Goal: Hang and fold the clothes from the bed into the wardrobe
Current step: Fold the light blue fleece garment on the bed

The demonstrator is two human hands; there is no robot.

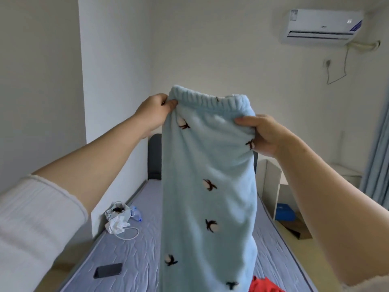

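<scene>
Pushed-back white sleeve (31,228) at near left, two bare arms raised over a bed. The left hand (156,111) pinches one end of the elastic waistband of light-blue fleece pyjama trousers (210,165). The right hand (260,134) grips the other side just under the band, fingers curled into the cloth. The trousers hang upright between the hands, legs falling toward the near end of the mattress (134,249).

By the look of it, this garment is only being held up: it is not yet folded, and no wardrobe is in view. A red garment (264,285) lies at the near edge, right of the trousers, apparently also waiting.

On the mattress's left side lie a dark phone (107,270) and, farther off, a white plastic bag (119,216) with a white cable (128,234). Beyond stand a dark headboard (154,157), a white shelf unit (269,182) with a blue box (284,211), a blue curtain (379,144) and a wall air conditioner (322,24).
</scene>
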